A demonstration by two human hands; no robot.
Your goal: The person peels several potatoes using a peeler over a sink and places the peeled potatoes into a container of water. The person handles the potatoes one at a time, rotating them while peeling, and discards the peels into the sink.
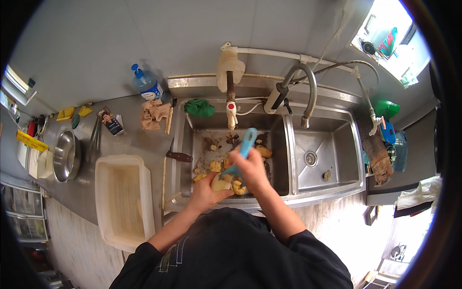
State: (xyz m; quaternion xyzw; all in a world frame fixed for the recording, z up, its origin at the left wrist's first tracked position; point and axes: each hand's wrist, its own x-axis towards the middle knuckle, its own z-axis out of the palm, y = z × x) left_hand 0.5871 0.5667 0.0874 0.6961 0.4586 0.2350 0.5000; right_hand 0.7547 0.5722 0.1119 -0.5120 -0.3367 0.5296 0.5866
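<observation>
Over the left basin of a steel sink [276, 159], my left hand [205, 194] grips a partly peeled, pale potato [219, 183]. My right hand [251, 167] is closed around a blue-handled peeler [248, 140], whose head is by the potato and partly hidden and blurred. Below my hands lie several yellowish potatoes, one of them a potato [215, 165] just above my left hand. Another yellowish piece [264, 151] is right of my right hand. Peels and dark scraps [213, 141] are scattered over the basin floor.
A brown-handled knife [179, 156] rests on the basin's left edge. A plastic tub [147, 188] and a steel bowl [67, 156] stand at left. A tap [231, 112] hangs over the left basin, a curved faucet [311, 97] over the right. Green cloth or mesh [199, 108] lies at the back corner.
</observation>
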